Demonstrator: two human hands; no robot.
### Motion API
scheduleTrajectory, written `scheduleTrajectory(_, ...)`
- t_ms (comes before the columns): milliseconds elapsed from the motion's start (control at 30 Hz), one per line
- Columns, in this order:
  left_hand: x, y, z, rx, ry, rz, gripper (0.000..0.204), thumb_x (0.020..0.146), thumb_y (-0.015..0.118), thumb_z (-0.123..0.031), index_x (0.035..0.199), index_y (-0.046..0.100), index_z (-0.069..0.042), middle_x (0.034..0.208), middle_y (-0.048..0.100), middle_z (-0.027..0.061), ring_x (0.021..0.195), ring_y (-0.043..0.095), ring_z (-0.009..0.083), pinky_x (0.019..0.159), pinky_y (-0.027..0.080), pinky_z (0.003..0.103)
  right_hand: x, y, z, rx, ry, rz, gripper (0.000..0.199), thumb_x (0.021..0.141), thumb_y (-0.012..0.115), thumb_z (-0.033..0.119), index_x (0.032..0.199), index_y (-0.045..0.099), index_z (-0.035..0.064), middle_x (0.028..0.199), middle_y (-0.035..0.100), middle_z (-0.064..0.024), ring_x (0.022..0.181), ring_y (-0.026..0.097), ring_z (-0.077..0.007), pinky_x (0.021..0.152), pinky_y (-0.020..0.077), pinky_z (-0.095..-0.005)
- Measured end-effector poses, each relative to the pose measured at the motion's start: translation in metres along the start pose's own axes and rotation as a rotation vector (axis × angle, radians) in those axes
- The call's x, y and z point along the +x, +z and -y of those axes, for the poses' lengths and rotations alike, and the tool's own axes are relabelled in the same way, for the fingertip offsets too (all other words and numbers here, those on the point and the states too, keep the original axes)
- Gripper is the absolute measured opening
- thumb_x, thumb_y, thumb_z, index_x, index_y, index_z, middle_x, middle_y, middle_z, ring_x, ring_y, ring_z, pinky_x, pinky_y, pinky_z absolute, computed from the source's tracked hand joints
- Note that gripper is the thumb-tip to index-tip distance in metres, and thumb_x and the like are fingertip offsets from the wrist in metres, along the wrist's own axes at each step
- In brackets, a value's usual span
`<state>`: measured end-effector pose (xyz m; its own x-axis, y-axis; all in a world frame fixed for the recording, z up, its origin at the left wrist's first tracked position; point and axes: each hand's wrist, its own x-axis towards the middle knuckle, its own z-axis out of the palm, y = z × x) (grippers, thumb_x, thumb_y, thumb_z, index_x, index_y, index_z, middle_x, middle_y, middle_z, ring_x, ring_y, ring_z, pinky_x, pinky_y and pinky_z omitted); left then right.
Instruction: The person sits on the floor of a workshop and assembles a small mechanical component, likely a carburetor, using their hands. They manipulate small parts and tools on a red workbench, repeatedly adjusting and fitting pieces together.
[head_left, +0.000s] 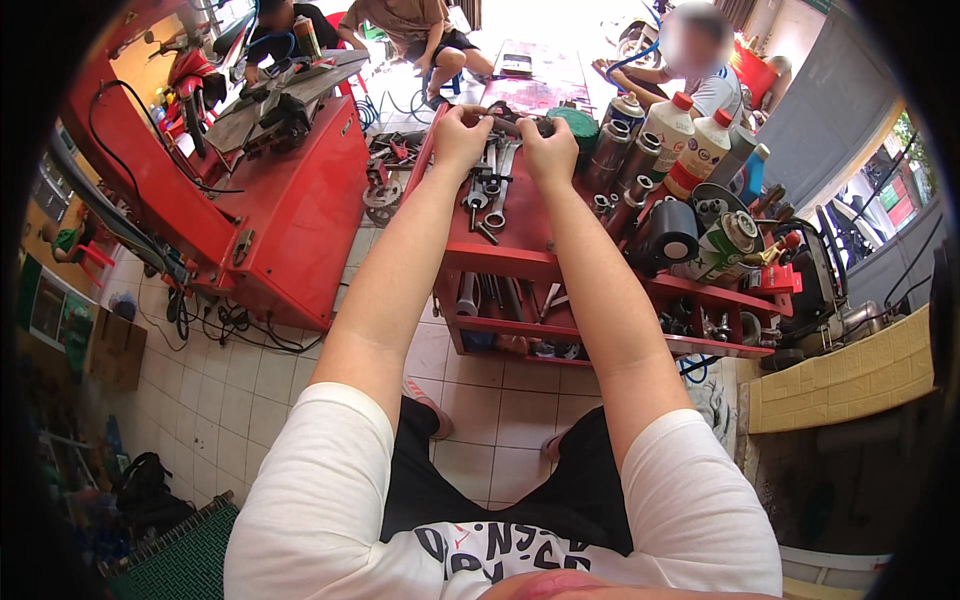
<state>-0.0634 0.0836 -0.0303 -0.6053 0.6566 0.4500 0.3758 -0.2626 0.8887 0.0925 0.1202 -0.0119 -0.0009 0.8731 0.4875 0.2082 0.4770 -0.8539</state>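
Over the far part of a red tool cart point(520, 243), both my arms are stretched forward. My left hand point(462, 138) has its fingers curled around one end of a dark, bar-like metal piece point(506, 124). At its other end my right hand point(550, 152) is closed too, with a dark end showing by the fingertips. The fingers hide much of this piece, so its exact kind is unclear. Below and between my hands, several wrenches and sockets lie on the cart top, among them a ring-ended wrench point(497, 208).
White bottles with red caps point(667, 132), spray cans and a green tub point(575, 125) crowd the cart's right side. An open lower shelf point(500, 322) holds more tools. Left stands a red machine point(290, 230) with cables. Several people sit beyond; a blue hose point(640, 55) hangs there.
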Motion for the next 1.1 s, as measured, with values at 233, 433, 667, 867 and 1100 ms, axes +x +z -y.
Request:
scheduleTrajectory(233,-0.001,0.0,-0.006,0.017,-0.013,-0.005,0.024,0.091,0.076,-0.015,0.108,0.072,0.001,0.1,0.075,0.0094,0.091,0.07,0.0149,0.084,0.054,0.03,0.001,-0.001,-0.002,-0.004,0.0,-0.012,0.046,0.078,0.076,0.041,0.092,0.071,-0.0028,0.084,0.073,-0.0174,0.078,0.07,-0.0282,0.078,0.0543,-0.0394)
scheduleTrajectory(433,-0.002,-0.004,-0.007,-0.015,-0.039,0.008,0.024,0.092,0.077,-0.016,0.108,0.073,0.002,0.103,0.077,0.0103,0.093,0.071,0.015,0.085,0.054,0.029,-0.003,-0.003,0.006,0.024,0.039,0.012,0.049,0.078,0.076,0.04,0.097,0.069,-0.0044,0.089,0.074,-0.0215,0.084,0.072,-0.0344,0.081,0.0552,-0.0429)
scheduleTrajectory(667,-0.003,-0.003,-0.01,-0.056,-0.051,0.012,0.025,0.091,0.079,-0.018,0.106,0.076,0.002,0.099,0.078,0.0095,0.087,0.071,0.0128,0.081,0.055,0.027,0.001,-0.002,0.0,0.023,0.037,-0.009,0.051,0.079,0.075,0.041,0.1,0.07,-0.0055,0.089,0.074,-0.0219,0.084,0.072,-0.0344,0.082,0.0549,-0.0426)
scheduleTrajectory(867,-0.003,-0.003,-0.01,-0.022,-0.06,-0.011,0.031,0.093,0.079,-0.026,0.107,0.075,0.001,0.093,0.076,0.008,0.079,0.07,0.0108,0.071,0.053,0.026,0.002,-0.001,-0.002,0.083,0.069,0.001,0.049,0.082,0.076,0.038,0.101,0.068,-0.0057,0.09,0.073,-0.0211,0.084,0.071,-0.0335,0.082,0.0547,-0.0419)
scheduleTrajectory(1100,0.002,-0.001,-0.009,-0.177,-0.148,-0.026,0.043,0.103,0.063,-0.044,0.102,0.068,-0.001,0.083,0.069,0.005,0.069,0.065,0.0096,0.064,0.051,0.024,0.018,0.006,-0.012,0.208,-0.237,-0.438,0.054,0.09,0.079,0.027,0.124,0.05,-0.0032,0.105,0.065,-0.0148,0.088,0.064,-0.0249,0.082,0.0531,-0.0374)
